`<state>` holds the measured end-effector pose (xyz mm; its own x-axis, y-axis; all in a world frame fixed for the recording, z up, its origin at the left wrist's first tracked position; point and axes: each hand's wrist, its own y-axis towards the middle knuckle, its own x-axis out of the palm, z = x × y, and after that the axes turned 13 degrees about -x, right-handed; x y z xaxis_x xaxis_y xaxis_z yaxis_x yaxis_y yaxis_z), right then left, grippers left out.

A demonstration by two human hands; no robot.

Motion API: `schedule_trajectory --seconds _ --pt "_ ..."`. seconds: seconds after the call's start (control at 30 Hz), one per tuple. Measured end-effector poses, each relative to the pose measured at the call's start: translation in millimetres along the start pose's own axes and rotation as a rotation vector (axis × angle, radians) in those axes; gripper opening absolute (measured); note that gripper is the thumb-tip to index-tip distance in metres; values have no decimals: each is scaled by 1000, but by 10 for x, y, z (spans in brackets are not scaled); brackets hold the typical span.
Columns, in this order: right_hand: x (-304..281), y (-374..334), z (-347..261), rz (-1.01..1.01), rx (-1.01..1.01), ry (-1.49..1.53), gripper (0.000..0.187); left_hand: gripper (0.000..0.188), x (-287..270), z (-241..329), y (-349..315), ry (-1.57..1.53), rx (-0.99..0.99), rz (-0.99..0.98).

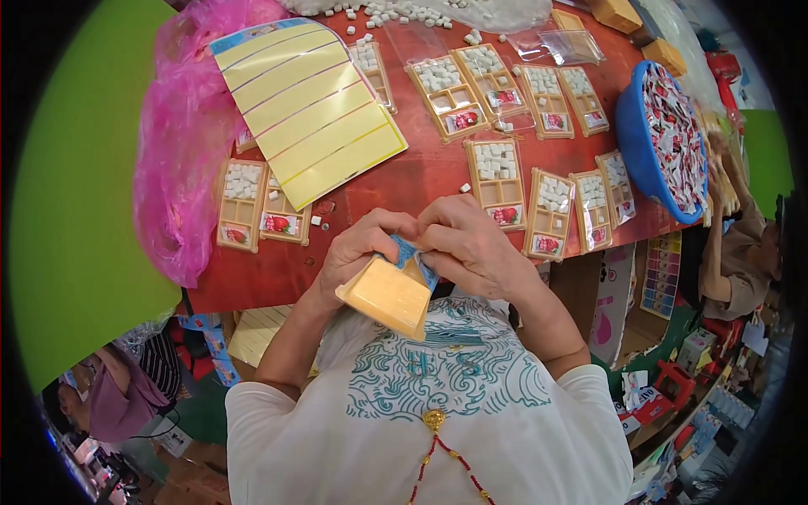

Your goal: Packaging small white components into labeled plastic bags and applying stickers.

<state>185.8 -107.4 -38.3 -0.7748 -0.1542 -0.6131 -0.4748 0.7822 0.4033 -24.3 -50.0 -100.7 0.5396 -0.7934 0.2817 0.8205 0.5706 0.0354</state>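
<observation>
The left hand and right hand pinched the tan box by its blue end. Pulling too hard could have torn it.

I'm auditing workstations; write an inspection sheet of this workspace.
Surface: glossy red table.
Work items: tan trays bearing white pieces and small packets; blue basin of packets; tilted tan box.
Clutter: crumpled pink plastic, yellow sheet partly over trays, scattered white pieces.
Hands: left hand and right hand pinch at the tan box's far end, where a blue-printed piece shows.
Cables: nothing seen on the table; edges too blurred to tell.
Surroundings: person in purple, lower left; person in brown, right.
</observation>
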Motion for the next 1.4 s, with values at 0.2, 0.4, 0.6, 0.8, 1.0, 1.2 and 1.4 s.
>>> schedule_trajectory --seconds 0.2,0.4,0.6,0.8,1.0,1.2,1.4 --pt "133 53 -88 25 52 -56 9 9 1 -71 -14 -115 -95 34" --pt "179 87 -220 -1 83 -184 9 13 51 -94 -33 -175 -103 76" --pt "212 55 -248 39 127 -141 10 13 41 -95 -33 -199 -91 30" --pt "273 54 -296 42 141 -229 13 9 73 -79 -63 -167 -137 18" --pt "257 71 -314 29 180 -239 16 13 137 -99 -54 -178 -78 63" --pt "246 74 -295 49 198 -200 13 18 205 -85 -53 -248 -77 134" --pt "297 54 -281 76 215 -169 12 17 96 -169 -76 -222 -63 74"
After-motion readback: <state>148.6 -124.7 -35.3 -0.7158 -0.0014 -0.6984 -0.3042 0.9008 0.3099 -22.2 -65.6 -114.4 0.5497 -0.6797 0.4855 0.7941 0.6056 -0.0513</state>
